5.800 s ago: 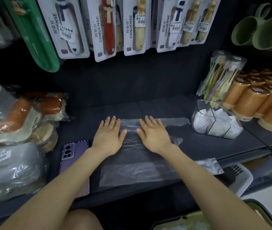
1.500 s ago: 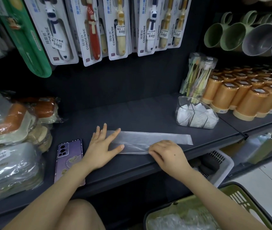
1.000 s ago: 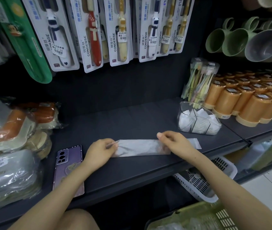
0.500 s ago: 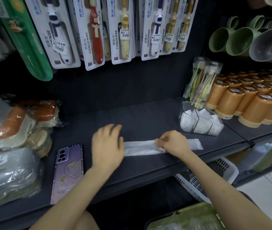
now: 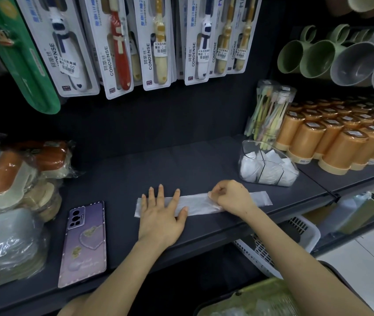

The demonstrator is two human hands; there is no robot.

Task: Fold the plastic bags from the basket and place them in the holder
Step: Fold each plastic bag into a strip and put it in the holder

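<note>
We've got the dark shelf point(image 5: 181, 169) running wide across. Down at the near right, the green basket point(image 5: 245, 299) holds crumpled clear bags point(image 5: 250, 312), a bit blurred. Far right on the shelf, the clear holder point(image 5: 248, 147) has folded white bags point(image 5: 270, 171) packed in its sections. The plastic bag point(image 5: 197, 202) lies as a narrow strip near the shelf's near edge. The left hand point(image 5: 161, 213) presses flat on the strip's left end, fingers spread. The right hand point(image 5: 231, 197) pinches its middle!
</note>
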